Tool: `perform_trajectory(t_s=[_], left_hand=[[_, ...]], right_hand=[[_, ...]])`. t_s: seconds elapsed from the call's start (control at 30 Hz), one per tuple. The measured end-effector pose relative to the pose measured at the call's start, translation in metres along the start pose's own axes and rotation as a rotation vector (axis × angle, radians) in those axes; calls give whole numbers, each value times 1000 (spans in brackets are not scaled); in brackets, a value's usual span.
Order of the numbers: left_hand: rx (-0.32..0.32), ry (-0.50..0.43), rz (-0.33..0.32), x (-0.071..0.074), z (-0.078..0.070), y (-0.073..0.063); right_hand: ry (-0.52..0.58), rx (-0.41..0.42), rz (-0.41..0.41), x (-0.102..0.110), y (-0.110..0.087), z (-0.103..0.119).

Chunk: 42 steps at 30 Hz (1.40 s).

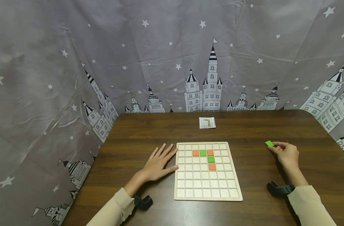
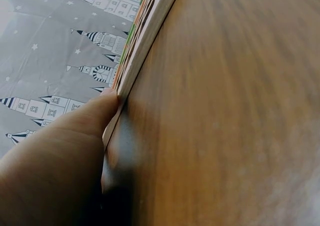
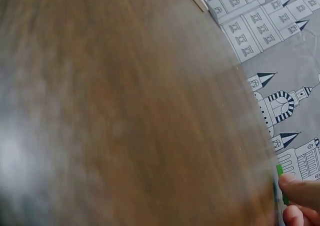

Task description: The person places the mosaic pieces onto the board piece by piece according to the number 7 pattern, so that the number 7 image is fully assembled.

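A pale wooden grid board (image 1: 188, 184) lies on the table, with orange and green square tiles set in some of its cells. One orange tile (image 1: 212, 166) is lowest of the group, just under a green tile (image 1: 211, 159). My left hand (image 1: 157, 164) rests at the board's left edge, fingers straight and spread, the thumb touching the rim, as the left wrist view also shows. Off to the right of the board, my right hand (image 1: 286, 154) pinches a green square tile (image 1: 269, 143) between thumb and fingers. In the right wrist view that tile (image 3: 280, 170) is partly hidden by the thumb.
A small printed card (image 1: 207, 122) with a coloured grid pattern lies behind the board, towards the far edge of the brown wooden table (image 1: 149, 128). A grey curtain (image 1: 160, 37) printed with castles and stars hangs behind. Each wrist wears a black band (image 1: 143, 202).
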<state>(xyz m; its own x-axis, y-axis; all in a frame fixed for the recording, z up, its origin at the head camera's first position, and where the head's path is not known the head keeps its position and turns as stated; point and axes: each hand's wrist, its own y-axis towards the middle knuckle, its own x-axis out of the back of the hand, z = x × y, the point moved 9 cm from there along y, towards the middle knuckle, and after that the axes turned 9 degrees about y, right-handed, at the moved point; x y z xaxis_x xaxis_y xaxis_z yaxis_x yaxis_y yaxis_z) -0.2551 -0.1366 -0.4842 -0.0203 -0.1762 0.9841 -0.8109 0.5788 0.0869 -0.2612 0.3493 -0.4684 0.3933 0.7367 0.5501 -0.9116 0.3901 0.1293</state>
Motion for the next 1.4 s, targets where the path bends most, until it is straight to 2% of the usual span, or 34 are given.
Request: perform_trajectory(t_s=[0.2,0.33,0.47,0.63,0.8,1.03,1.2,1.4], left_hand=[[4,-1,3,-2,0,0],[11,8,27,-2,-1,0],[20,15,46,-4,-1,-1],[27,6,33,-5,1,-4],[28,-4,25,-6,2,-5],[28,10,55,-6,2,-4],[14,12,26,-2,0,-2],[14,22,20,-2,1,1]], right_hand=[[105,8,60,0,0,-1],[141,75,80,3,-2,5],[161,144,98,5,-7,14],[203,200,139,5,-14,30],[191,244,186,1,-24,48],[209,311,235,-12,-39,71],[223,314,306,-26,-51,86],[261,382,370,-45,-67,108]])
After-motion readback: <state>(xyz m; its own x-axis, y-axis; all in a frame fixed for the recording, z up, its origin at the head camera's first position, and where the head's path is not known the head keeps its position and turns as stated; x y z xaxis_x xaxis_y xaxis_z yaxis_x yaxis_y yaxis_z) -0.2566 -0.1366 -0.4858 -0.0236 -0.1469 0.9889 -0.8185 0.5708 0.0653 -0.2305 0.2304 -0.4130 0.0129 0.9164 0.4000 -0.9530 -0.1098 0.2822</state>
